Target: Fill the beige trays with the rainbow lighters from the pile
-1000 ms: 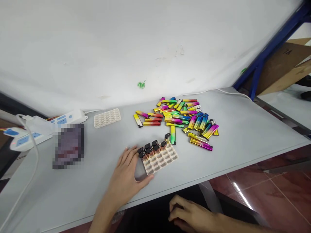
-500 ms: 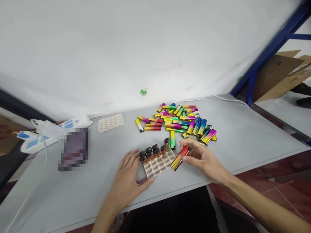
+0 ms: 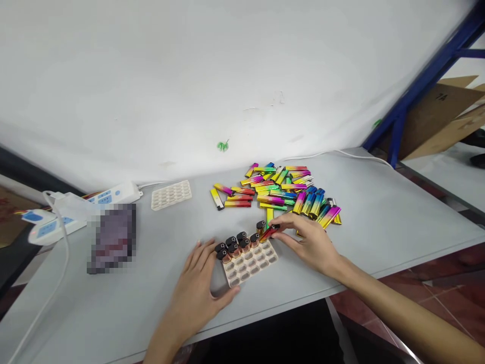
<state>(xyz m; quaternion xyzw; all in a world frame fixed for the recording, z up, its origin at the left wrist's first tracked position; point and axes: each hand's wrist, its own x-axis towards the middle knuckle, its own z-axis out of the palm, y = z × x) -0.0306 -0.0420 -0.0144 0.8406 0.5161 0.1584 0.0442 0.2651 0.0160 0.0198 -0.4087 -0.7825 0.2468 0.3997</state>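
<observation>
A pale tray (image 3: 252,266) with oval slots lies near the table's front edge. Several black-topped lighters (image 3: 234,247) stand upright in its back rows. My left hand (image 3: 201,283) rests at the tray's left side, fingers apart, holding nothing. Between the thumb and fingers of my right hand (image 3: 303,240) is a red and gold lighter (image 3: 268,233), tilted over the tray's back right corner, its lower end close to the slots. Behind the hand lies a loose pile of shiny multicoloured lighters (image 3: 282,187).
A second pale tray (image 3: 172,195) lies near the wall. Power strips (image 3: 109,196) with white cables and a blurred dark item (image 3: 113,237) are at the left. A blue metal frame (image 3: 396,134) and cardboard boxes (image 3: 435,114) stand at the right.
My right hand has moved left and slightly up, bringing the red and gold lighter from beside the tray to its back right corner. The lighter now points more upright. My left hand has stayed in place.
</observation>
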